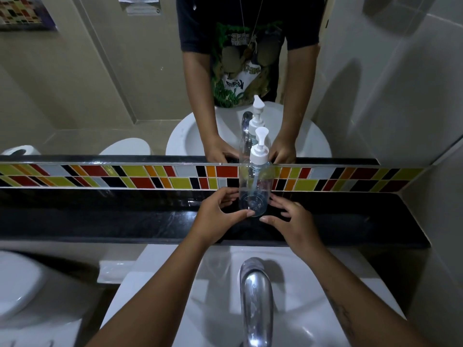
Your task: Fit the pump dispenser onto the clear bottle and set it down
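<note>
A clear plastic bottle [254,186] stands upright on the black shelf [125,216] under the mirror. A white pump dispenser [260,149] sits on its neck, and its tube runs down inside the bottle. My left hand [220,216] is at the bottle's lower left; its thumb tip touches the base and the fingers are spread. My right hand [293,221] is at the lower right with fingers apart, close to the base but not gripping it.
A chrome tap [255,296] rises from the white basin [215,284] just below my arms. A strip of coloured tiles [150,177] backs the shelf, with the mirror [100,83] above. A white toilet [17,284] sits at the lower left.
</note>
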`<state>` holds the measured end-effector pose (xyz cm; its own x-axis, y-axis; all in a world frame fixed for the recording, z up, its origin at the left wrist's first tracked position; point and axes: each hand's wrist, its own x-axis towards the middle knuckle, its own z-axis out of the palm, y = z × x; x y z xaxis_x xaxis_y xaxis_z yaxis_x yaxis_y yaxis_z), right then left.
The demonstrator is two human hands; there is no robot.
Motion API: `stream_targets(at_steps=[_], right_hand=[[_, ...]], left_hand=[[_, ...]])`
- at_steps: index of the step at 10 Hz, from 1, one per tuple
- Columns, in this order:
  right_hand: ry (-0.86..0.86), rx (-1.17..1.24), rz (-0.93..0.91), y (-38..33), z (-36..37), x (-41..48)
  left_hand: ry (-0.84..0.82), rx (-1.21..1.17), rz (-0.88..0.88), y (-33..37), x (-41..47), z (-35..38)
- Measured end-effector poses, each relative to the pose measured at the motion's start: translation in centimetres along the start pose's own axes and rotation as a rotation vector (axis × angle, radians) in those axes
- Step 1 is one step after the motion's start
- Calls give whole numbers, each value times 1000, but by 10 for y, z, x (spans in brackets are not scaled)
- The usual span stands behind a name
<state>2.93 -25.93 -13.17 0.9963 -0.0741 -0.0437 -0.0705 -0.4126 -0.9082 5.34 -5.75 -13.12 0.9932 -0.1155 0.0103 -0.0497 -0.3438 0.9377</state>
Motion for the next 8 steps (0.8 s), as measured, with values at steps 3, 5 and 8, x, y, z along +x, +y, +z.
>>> stream_targets(at_steps=[3, 5, 8], right_hand=[[94, -163, -57, 8, 14, 4], [151, -251, -44, 1, 18, -1], [195, -242, -186, 1, 12, -8]], left_hand=[[24, -34, -22, -1, -5, -3], [34, -39, -36, 1, -6, -4], [331, 80, 20, 7, -19, -14]])
